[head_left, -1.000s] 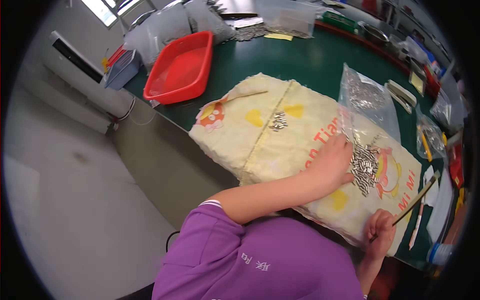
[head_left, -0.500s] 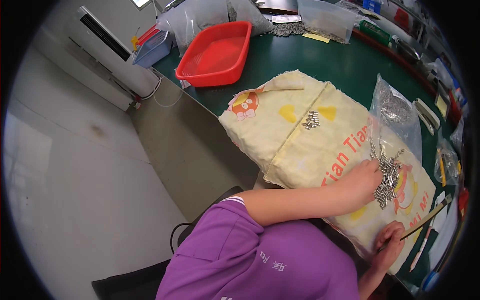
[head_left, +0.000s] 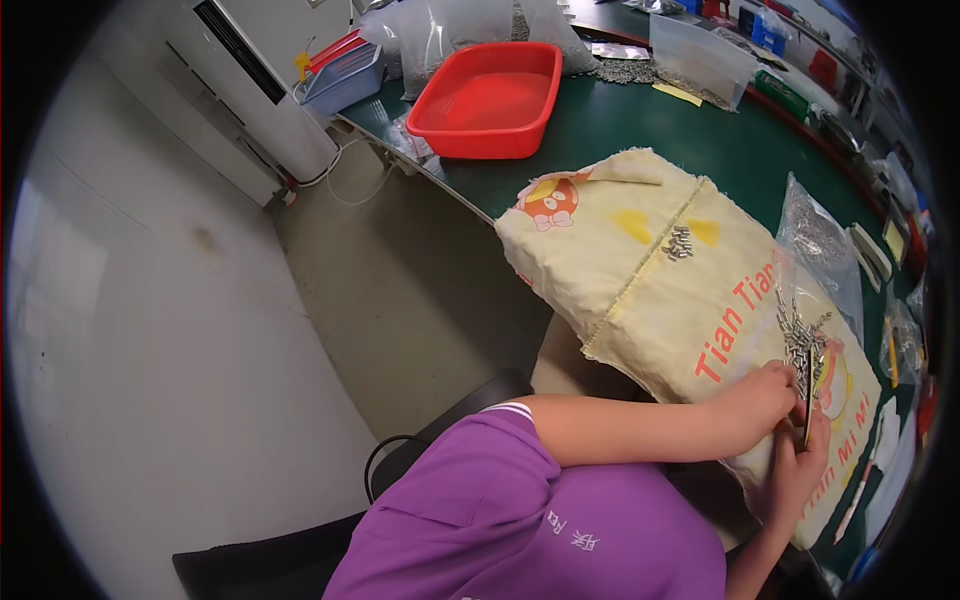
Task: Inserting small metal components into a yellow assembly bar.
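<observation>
Pins [head_left: 798,335], short and silvery, lie in a loose heap on the pale yellow cushion [head_left: 650,290], toward its right end, and we see a smaller cluster [head_left: 680,243] of them by the seam farther up. The cushion rests on the green surface [head_left: 610,130] in front of the person. We see the left hand [head_left: 757,405] at the heap's near edge, its fingers bent in toward the pins; we cannot tell whether its fingertips are together or pinch a pin. The right hand [head_left: 803,458] is just beside it, clamped on a thin dark stick [head_left: 808,405] whose far end points up into the heap. Beyond the pins we find a clear bag [head_left: 822,235] of grey pieces, its near part by the cushion's edge, with a stapler [head_left: 869,252] to its right. A pen [head_left: 858,493] lies just right of the cushion. Along the far side of the surface we note a red tray [head_left: 490,90], a blue basket [head_left: 345,85] to its left, and a clear bin [head_left: 700,55] to its right.
</observation>
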Demonstrator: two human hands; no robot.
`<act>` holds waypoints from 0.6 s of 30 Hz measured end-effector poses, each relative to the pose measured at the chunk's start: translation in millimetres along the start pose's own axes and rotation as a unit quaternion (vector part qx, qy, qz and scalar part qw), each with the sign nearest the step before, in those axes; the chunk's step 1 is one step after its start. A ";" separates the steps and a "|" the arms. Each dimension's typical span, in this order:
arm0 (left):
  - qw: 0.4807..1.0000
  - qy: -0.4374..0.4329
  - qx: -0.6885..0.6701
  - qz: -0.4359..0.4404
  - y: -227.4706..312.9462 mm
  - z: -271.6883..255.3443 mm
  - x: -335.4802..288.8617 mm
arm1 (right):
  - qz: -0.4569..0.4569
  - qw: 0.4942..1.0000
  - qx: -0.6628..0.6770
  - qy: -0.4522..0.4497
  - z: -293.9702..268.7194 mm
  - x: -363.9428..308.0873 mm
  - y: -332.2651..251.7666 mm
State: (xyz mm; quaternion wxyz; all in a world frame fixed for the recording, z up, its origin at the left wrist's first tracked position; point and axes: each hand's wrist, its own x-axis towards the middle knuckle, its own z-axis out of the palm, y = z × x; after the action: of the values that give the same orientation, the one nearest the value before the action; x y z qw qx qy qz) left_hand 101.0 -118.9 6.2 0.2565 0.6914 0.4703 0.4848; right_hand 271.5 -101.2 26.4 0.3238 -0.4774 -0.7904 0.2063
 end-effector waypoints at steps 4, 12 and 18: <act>0.999 -0.027 0.018 0.028 0.9 -1.2 4.2 | 0.060 0.998 0.016 -0.005 3.1 7.6 -1.6; 0.992 0.048 0.112 0.040 -1.0 -7.0 -4.0 | -0.001 1.000 0.001 0.012 8.8 -0.7 -1.5; 0.888 0.003 -0.414 -0.200 28.2 -20.3 -2.9 | -0.015 1.000 0.022 -0.001 8.2 -0.7 -0.8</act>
State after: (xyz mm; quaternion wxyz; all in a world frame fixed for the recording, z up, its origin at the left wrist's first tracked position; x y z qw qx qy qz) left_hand 93.6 -135.6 36.0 0.6095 0.4119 0.3565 0.5759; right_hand 265.5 -102.3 20.9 0.3368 -0.4580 -0.7931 0.2187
